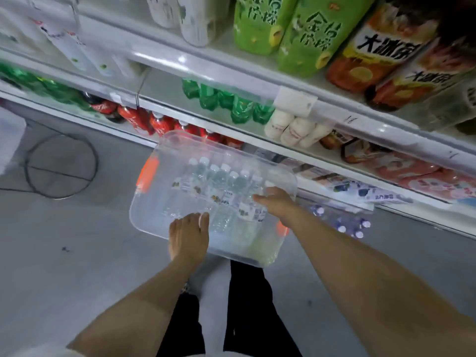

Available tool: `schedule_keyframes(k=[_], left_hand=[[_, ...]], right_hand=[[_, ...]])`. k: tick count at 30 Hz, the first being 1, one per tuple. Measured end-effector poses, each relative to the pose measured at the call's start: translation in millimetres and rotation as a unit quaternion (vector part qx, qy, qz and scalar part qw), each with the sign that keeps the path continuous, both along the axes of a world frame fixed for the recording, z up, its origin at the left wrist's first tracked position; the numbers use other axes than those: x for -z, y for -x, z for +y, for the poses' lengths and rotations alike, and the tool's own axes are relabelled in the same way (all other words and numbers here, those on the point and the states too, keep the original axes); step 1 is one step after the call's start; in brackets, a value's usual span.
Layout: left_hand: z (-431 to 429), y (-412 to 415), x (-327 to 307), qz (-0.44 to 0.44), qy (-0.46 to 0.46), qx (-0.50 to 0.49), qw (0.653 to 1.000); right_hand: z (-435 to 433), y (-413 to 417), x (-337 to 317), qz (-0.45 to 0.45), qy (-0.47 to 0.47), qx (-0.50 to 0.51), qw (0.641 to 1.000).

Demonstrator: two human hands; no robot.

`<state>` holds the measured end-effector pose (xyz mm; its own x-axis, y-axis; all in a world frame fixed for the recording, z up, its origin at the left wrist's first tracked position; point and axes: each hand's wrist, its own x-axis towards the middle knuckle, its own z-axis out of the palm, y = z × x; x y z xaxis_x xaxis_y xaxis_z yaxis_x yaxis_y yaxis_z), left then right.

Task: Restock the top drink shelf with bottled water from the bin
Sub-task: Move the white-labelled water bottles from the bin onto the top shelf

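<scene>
Clear plastic bin (140, 210) sits on the grey floor (77, 240) right in front of the shelves, and both arms are down at it. Inside, water bottles (219, 181) with white caps lie packed side by side across the middle. The left grip (189, 234) is on the near rim, back of the hand up, fingers over the edge; whether they clamp the rim, you cannot tell. The right grip (277, 203) is inside at the right end, fingers (257, 198) reaching across the bottles and touching them, thumb hidden, so whether it has hold of one is unclear too. 2 orange latches: one (148, 173) on the far left wall, the other (282, 229) peeking out beside the right wrist. Above the bin, red cola bottles (144, 119), green bottles (231, 104) and white bottles (291, 130); higher still, big green tea bottles (304, 39). Purple-capped bottles (342, 222) lie low, just right of the bin. Black trousers (247, 305) below.
</scene>
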<state>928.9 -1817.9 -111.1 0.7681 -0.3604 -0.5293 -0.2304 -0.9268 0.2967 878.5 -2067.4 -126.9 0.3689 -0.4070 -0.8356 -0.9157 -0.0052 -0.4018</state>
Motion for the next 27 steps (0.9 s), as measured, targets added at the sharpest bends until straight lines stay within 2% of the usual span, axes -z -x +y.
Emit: schedule_keyframes(k=[4, 18, 22, 25, 27], left_hand=[[-2, 8, 8, -0.036, -0.054, 0.03, 0.997], [-6, 14, 26, -0.066, -0.075, -0.009, 0.995], [-6, 14, 29, -0.073, -0.071, -0.008, 0.995], [-6, 14, 30, -0.074, -0.069, -0.01, 0.995], [-7, 14, 30, -0.074, -0.071, -0.009, 0.995]], right_hand=[[-2, -8, 27, -0.002, -0.019, 0.013, 1.0], [0, -20, 62, 0.037, 0.045, 0.028, 0.998], [0, -15, 57, 0.011, 0.046, 0.001, 0.999], [-4, -12, 57, -0.002, 0.01, -0.024, 1.0], [-8, -14, 55, -0.005, -0.041, 0.011, 0.999]])
